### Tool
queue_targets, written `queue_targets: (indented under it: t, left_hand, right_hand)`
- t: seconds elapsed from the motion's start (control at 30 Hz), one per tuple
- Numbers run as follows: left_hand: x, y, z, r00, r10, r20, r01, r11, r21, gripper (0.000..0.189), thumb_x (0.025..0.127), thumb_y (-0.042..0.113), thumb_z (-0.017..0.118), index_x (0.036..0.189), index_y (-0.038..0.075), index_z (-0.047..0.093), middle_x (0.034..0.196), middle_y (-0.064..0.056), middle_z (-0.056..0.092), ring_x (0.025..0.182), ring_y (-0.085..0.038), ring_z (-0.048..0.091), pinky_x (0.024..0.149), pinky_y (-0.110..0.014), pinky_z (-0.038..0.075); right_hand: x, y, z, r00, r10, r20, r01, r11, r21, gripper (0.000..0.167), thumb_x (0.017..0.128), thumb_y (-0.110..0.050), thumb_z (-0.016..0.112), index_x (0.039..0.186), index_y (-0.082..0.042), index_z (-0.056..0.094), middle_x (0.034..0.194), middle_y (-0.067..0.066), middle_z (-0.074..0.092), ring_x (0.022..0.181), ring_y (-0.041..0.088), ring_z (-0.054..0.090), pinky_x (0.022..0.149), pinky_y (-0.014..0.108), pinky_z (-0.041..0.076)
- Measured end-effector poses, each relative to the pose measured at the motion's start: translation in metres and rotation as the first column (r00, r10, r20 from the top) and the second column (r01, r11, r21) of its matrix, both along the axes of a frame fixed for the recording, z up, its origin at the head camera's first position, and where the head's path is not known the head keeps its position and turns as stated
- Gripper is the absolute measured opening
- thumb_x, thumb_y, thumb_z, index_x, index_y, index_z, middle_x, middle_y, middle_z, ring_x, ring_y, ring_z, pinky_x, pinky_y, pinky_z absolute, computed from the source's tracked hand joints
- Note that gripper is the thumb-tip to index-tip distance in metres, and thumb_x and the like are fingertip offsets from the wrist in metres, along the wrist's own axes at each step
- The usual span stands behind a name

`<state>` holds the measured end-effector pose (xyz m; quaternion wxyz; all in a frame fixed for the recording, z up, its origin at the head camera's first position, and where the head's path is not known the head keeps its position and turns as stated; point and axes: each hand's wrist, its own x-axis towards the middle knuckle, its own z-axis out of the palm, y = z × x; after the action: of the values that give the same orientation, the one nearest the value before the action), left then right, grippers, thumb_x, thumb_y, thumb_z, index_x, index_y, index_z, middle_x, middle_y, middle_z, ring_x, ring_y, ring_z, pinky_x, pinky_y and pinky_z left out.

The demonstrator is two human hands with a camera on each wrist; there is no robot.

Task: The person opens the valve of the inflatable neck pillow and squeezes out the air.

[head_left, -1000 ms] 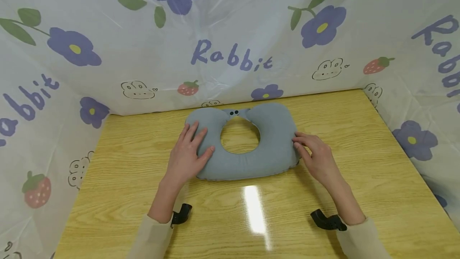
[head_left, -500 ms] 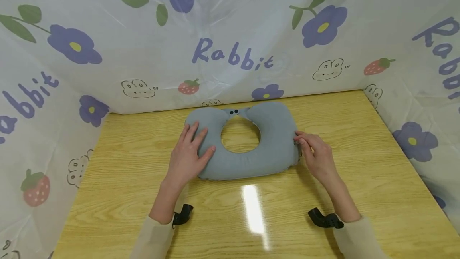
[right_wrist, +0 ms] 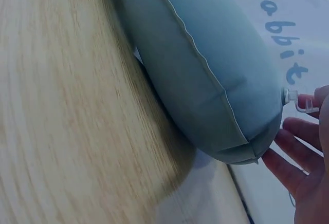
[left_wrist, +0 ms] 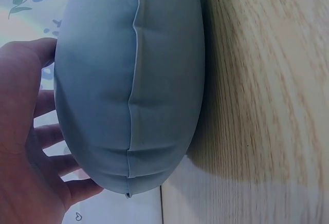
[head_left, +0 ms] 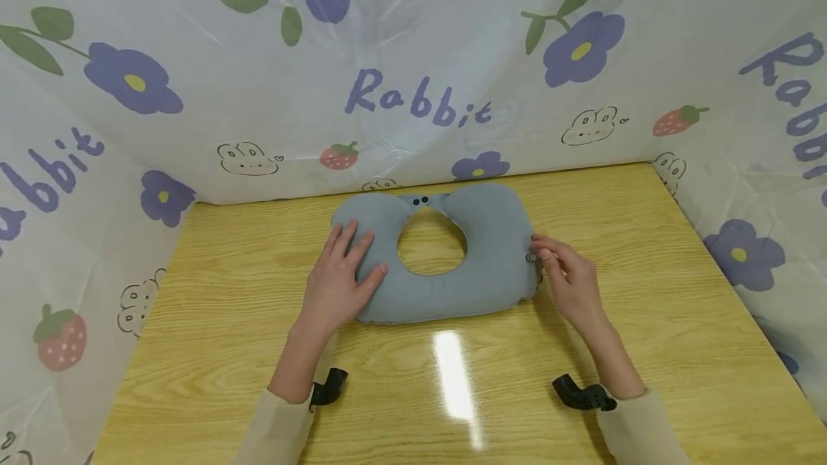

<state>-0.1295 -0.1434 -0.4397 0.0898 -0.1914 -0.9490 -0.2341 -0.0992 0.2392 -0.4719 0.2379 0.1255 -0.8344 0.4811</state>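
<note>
A grey-blue inflatable neck pillow (head_left: 436, 296) lies on the wooden table, its round opening in the middle. Two dark snaps (head_left: 421, 201) show on the strap joining its far ends. My left hand (head_left: 334, 282) rests on the pillow's left side with fingers spread, the thumb lying towards the near part. At the right edge, my right hand (head_left: 571, 278) pinches the cap of a clear plastic air valve (right_wrist: 291, 96) between thumb and forefinger. The valve's stem stands out from the pillow, and the other right fingers (right_wrist: 282, 170) touch the pillow's side.
The wooden table (head_left: 226, 350) reaches around the pillow on every side. White printed cloth (head_left: 426, 34) with flowers and rabbits hangs behind it and at both sides. A black curved wrist mount (head_left: 584, 393) sticks out from the right wrist, another (head_left: 329, 387) from the left.
The right thumb has drawn up to the forefinger at the valve, which now shows beside the fingertips. My left hand and the pillow have stayed almost still.
</note>
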Motion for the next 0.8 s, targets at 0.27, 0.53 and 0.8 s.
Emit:
queue_targets:
  t: [0.27,0.53,0.8]
  left_hand:
    - [-0.009,0.002,0.015,1.000,-0.020,0.016,0.021,0.999,-0.036,0.059,0.099,0.038,0.067,0.145,0.002,0.057,0.156,-0.024,0.040,0.149,-0.047,0.028,0.116,-0.061,0.030]
    - [-0.039,0.007,0.046,0.998,-0.051,0.026,0.054,0.990,-0.129,0.059,0.100,0.037,0.066,0.147,0.003,0.056,0.154,-0.024,0.044,0.145,-0.044,0.037,0.107,-0.062,0.041]
    - [-0.074,0.008,0.053,0.992,-0.051,0.115,0.075,0.974,-0.215,0.058,0.102,0.034,0.063,0.151,0.005,0.052,0.154,-0.022,0.044,0.143,-0.039,0.040,0.108,-0.057,0.042]
  right_hand:
    - [-0.012,-0.003,0.011,0.991,-0.067,0.116,0.070,0.997,-0.024,0.025,0.106,-0.008,0.056,0.124,0.005,0.068,0.138,0.017,0.063,0.126,0.033,0.059,0.093,0.012,0.045]
    - [-0.047,-0.015,0.044,0.988,-0.067,0.136,0.059,0.996,0.066,0.030,0.105,-0.010,0.059,0.130,0.006,0.066,0.140,0.023,0.059,0.125,0.041,0.058,0.097,0.056,0.051]
    - [-0.089,-0.031,0.070,0.960,-0.034,0.278,-0.081,0.917,0.391,0.042,0.106,-0.022,0.060,0.141,0.000,0.060,0.151,0.023,0.049,0.137,0.045,0.046,0.109,0.061,0.037]
